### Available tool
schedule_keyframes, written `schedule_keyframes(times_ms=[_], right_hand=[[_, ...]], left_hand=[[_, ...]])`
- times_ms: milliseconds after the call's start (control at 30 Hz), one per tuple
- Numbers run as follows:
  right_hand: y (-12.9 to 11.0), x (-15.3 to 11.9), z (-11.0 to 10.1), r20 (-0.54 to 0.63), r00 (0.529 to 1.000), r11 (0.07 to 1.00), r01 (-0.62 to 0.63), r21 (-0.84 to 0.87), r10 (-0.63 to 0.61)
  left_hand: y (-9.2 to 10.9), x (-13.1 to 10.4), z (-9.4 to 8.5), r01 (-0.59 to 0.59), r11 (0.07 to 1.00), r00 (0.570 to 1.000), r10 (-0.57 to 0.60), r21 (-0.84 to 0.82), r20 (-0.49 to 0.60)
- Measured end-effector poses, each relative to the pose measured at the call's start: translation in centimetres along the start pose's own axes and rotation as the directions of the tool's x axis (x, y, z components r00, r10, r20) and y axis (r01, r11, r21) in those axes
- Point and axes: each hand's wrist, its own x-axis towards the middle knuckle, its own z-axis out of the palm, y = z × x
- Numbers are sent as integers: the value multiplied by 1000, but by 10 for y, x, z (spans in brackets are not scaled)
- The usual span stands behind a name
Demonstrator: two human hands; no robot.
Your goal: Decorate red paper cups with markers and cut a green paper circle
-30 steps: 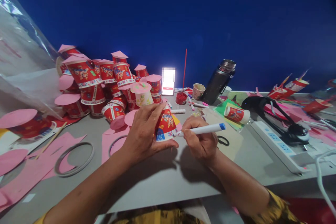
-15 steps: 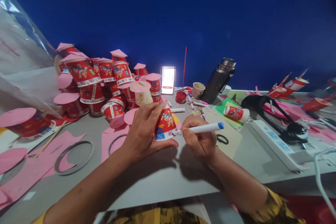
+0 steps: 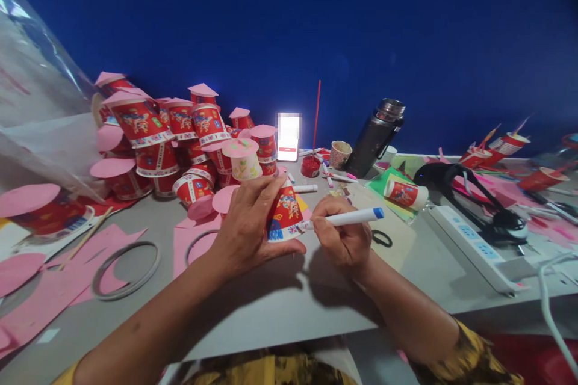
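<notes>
Barely anything differs from a second ago: the left hand [image 3: 246, 222] still clasps the tapering red cup [image 3: 285, 207] between thumb and fingers above the table [image 3: 257, 313], while the right hand [image 3: 345, 237] keeps pinching the marker [image 3: 354, 216], its tip at the cup's patterned white band. The cup is smooth, printed and wide end down; the marker is a slim white tube with a blue end. Leftward lie flat pink paper [image 3: 49, 295], a round grey ring [image 3: 108, 296] and stacked cups [image 3: 139, 120] with pointed pink tops.
</notes>
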Motion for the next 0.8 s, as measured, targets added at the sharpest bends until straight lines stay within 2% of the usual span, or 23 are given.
schedule_keyframes(times_ms=[300, 400, 500, 667, 800], right_hand=[[7, -10, -2, -92, 992, 994, -81, 66, 87], [13, -13, -2, -152, 966, 978, -202, 58, 209], [21, -9, -2, -195, 920, 938, -314, 150, 339], [30, 3, -1, -192, 854, 843, -397, 362, 484], [32, 2, -3, -110, 838, 794, -452, 406, 534]], left_hand=[[2, 1, 2, 30, 998, 1000, -30, -54, 0], [3, 2, 7, 47, 994, 999, -49, -96, -12], [3, 2, 11, 118, 968, 993, -119, -223, 7], [2, 2, 14, 337, 828, 941, -303, -449, 148], [4, 5, 12, 421, 661, 905, -352, -621, 239]])
